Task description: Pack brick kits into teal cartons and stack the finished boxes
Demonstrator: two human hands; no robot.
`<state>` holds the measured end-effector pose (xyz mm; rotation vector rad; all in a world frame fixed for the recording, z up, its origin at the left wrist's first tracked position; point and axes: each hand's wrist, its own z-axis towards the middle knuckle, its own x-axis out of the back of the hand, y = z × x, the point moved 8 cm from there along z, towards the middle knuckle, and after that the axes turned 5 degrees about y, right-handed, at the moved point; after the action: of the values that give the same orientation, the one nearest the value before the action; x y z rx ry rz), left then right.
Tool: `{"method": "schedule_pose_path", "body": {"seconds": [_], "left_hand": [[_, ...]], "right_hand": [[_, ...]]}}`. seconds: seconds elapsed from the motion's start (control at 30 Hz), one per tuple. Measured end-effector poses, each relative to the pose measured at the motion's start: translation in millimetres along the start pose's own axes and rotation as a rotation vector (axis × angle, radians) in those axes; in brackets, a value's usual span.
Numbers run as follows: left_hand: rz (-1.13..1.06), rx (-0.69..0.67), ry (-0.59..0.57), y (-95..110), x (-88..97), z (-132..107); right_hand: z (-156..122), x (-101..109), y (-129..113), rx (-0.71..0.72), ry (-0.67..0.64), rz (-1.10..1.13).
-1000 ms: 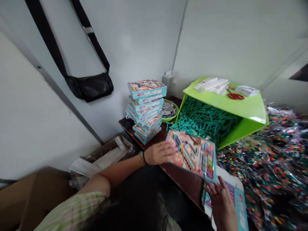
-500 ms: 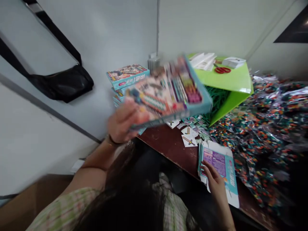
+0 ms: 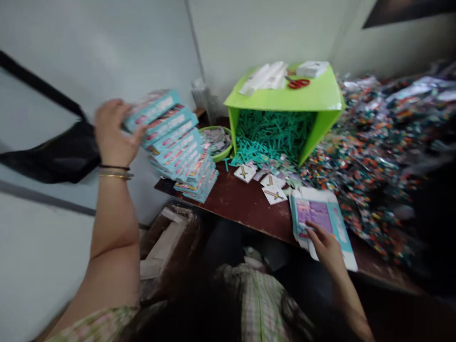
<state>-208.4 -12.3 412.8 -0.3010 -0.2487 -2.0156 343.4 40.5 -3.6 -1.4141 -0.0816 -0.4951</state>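
Observation:
My left hand (image 3: 116, 133) is closed on the left end of a light-blue toy box (image 3: 153, 111) at the top of a leaning stack of matching boxes (image 3: 178, 147). Thumb in front and fingers over its top, it keeps that box level with the stack. My right hand (image 3: 326, 244) lies with fingers stretched out on a pile of flattened blue and purple cartons (image 3: 317, 216) near the table's front edge. Small white cards with sword pictures (image 3: 274, 194) lie beside the cartons.
A lime-green bin (image 3: 285, 97) on its side holds teal strips (image 3: 274, 130); red-handled scissors (image 3: 298, 83) and papers sit on it. A green basket (image 3: 223, 154) stands behind the stack. Bags of colourful pieces (image 3: 374, 166) heap up at right. A black bag (image 3: 53, 152) hangs left.
My left hand has carried the box left onto the top of the stack. My right hand stays on the flattened cartons. The view has turned somewhat.

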Motion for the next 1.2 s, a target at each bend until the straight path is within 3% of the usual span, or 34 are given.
{"method": "schedule_pose_path", "body": {"seconds": [0.07,0.13,0.17,0.23,0.3,0.37,0.4,0.47,0.53,0.67,0.8,0.93,1.0,1.07,1.2], "left_hand": [[0.052,-0.013,0.042,19,-6.7,-21],[0.038,0.045,0.071,39,-33.7,-54],[-0.019,0.095,0.051,52,-57.8,-77],[-0.246,0.255,-0.041,87,-122.8,-134],[-0.568,0.537,-0.335,136,-211.9,-205],[-0.693,0.641,-0.604,202,-286.7,-267],[-0.727,0.851,-0.865,229,-324.6,-308],[-0.744,0.958,-1.035,274,-370.1,-346],[-0.738,1.016,-1.101,297,-400.7,-361],[-0.701,1.059,-1.108,298,-430.2,-362],[-0.673,1.105,-1.044,286,-433.6,-365],[-0.696,1.174,-1.071,286,-434.9,-376],[-0.715,1.208,-1.09,287,-435.4,-380],[-0.735,1.234,-1.088,285,-434.3,-382],[-0.779,1.241,-1.046,281,-430.6,-380]], "right_hand": [[2,13,-9,0.095,0.135,-0.048],[5,25,-11,0.183,0.263,-0.129],[6,29,-8,0.205,0.317,-0.195],[7,37,8,0.196,0.412,-0.34],[5,41,29,0.136,0.469,-0.457],[3,41,51,0.059,0.442,-0.528],[3,39,61,0.018,0.402,-0.559],[2,36,76,-0.054,0.314,-0.614],[0,37,84,-0.098,0.271,-0.647],[-2,46,90,-0.153,0.256,-0.642],[-8,42,78,-0.072,0.267,-0.587],[-9,25,53,0.09,0.218,-0.52],[-3,28,53,0.031,0.256,-0.57],[4,38,62,-0.123,0.306,-0.643],[15,51,83,-0.317,0.256,-0.66]]}}
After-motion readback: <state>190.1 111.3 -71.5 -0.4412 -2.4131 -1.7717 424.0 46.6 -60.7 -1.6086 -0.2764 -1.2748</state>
